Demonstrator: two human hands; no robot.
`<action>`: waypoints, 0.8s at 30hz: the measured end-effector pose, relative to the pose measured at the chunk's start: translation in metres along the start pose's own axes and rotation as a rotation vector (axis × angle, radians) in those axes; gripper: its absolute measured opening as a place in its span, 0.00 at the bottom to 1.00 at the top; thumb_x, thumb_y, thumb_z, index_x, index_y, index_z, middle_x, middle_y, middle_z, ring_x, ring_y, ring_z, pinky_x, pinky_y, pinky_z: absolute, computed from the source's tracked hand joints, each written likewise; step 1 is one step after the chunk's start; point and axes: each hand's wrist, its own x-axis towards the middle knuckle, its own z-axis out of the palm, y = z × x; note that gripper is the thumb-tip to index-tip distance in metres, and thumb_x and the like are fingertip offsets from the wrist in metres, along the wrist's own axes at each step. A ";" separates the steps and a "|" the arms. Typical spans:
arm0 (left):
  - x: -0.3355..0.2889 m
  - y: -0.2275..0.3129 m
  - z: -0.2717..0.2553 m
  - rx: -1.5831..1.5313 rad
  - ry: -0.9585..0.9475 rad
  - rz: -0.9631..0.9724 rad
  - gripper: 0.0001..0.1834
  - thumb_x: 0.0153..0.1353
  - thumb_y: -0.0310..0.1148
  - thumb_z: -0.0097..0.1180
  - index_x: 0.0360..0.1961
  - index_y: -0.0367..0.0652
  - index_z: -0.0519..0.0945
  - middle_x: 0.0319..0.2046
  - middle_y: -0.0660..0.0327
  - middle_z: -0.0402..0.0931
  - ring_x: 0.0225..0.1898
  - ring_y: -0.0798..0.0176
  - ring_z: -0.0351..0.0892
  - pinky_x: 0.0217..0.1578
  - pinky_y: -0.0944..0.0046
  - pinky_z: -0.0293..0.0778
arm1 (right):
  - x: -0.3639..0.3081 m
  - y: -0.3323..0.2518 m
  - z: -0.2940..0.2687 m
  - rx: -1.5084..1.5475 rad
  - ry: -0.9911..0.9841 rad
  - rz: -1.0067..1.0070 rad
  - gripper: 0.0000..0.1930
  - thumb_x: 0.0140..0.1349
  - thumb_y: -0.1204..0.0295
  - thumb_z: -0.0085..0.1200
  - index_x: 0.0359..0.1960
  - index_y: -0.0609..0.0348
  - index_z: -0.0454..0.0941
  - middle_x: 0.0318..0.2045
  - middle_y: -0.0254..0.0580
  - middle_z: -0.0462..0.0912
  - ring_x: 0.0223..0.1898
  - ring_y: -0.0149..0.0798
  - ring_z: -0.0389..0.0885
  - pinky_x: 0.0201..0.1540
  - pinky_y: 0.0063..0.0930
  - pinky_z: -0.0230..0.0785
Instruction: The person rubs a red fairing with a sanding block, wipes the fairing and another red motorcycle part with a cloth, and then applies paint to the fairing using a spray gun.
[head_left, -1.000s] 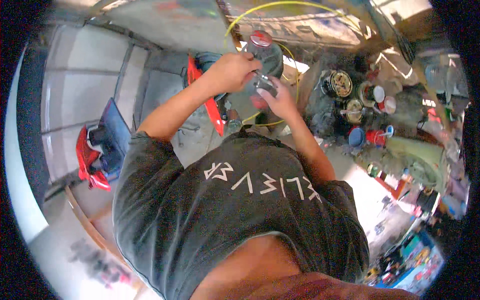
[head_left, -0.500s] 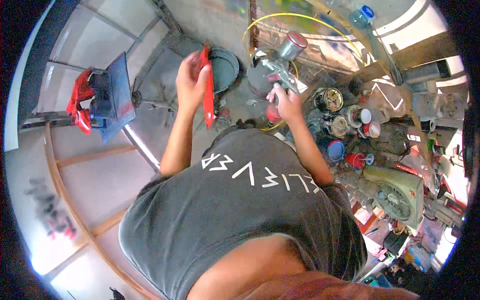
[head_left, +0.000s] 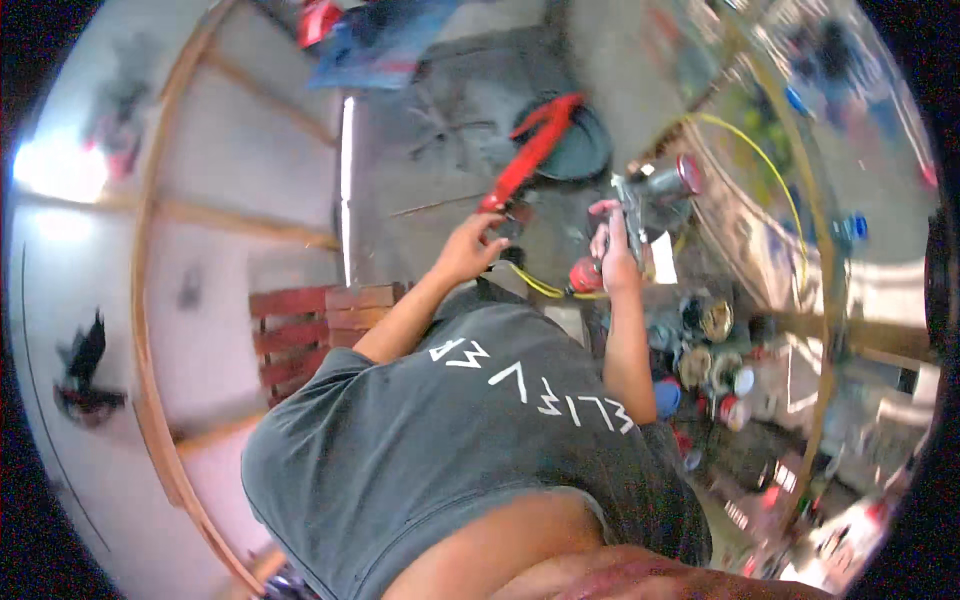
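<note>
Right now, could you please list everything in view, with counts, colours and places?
Long part: one, red, at left hand
Spray gun: one, metallic, in the right hand
Round tub: one, grey, behind the long part
Hose: at least one, yellow, right
Cans: several, mixed colours, lower right
Slatted wood: one piece, reddish, left of centre
Panel: one, blue, top edge
Wall panels: several, pale, left
Clutter: uncountable, mixed colours, far right
Shirt: one, dark grey, lower centre
Left hand: one, bare, centre
Right hand: one, bare, on the spray gun
</note>
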 end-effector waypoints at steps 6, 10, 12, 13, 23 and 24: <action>-0.067 -0.062 -0.041 0.034 0.283 -0.169 0.24 0.63 0.40 0.66 0.58 0.41 0.80 0.48 0.48 0.82 0.37 0.53 0.84 0.41 0.56 0.80 | 0.011 0.031 0.085 -0.077 -0.191 0.062 0.08 0.77 0.62 0.53 0.48 0.50 0.77 0.22 0.23 0.70 0.19 0.19 0.64 0.20 0.20 0.56; -0.100 -0.103 -0.051 -0.014 0.404 -0.302 0.25 0.64 0.41 0.67 0.58 0.40 0.80 0.46 0.48 0.84 0.34 0.54 0.83 0.40 0.57 0.80 | 0.030 0.016 0.164 -0.140 -0.305 0.076 0.11 0.80 0.63 0.47 0.44 0.56 0.76 0.17 0.26 0.67 0.16 0.20 0.63 0.19 0.22 0.56; -0.109 -0.117 -0.062 -0.053 0.438 -0.333 0.25 0.65 0.42 0.66 0.59 0.39 0.79 0.45 0.48 0.85 0.34 0.56 0.83 0.41 0.57 0.80 | 0.057 0.022 0.196 -0.187 -0.386 0.025 0.11 0.80 0.62 0.48 0.43 0.55 0.76 0.16 0.25 0.67 0.15 0.21 0.63 0.19 0.21 0.56; -0.111 -0.122 -0.074 -0.056 0.453 -0.333 0.25 0.65 0.42 0.66 0.59 0.39 0.79 0.45 0.48 0.85 0.34 0.56 0.83 0.41 0.57 0.80 | 0.072 0.025 0.215 -0.228 -0.448 -0.020 0.11 0.79 0.62 0.48 0.42 0.55 0.76 0.15 0.25 0.66 0.15 0.21 0.63 0.18 0.21 0.56; -0.184 -0.232 -0.197 0.013 0.718 -0.609 0.27 0.65 0.43 0.65 0.59 0.39 0.79 0.48 0.46 0.85 0.49 0.48 0.86 0.51 0.54 0.79 | 0.244 0.006 0.443 -0.264 -0.361 -0.191 0.16 0.75 0.54 0.54 0.36 0.53 0.78 0.15 0.26 0.69 0.15 0.23 0.66 0.17 0.24 0.55; -0.185 -0.244 -0.216 0.011 0.715 -0.604 0.27 0.65 0.43 0.65 0.59 0.39 0.79 0.48 0.46 0.85 0.49 0.48 0.86 0.51 0.54 0.79 | 0.264 0.008 0.462 -0.297 -0.341 -0.218 0.16 0.75 0.54 0.54 0.36 0.53 0.79 0.17 0.28 0.71 0.15 0.24 0.67 0.17 0.24 0.56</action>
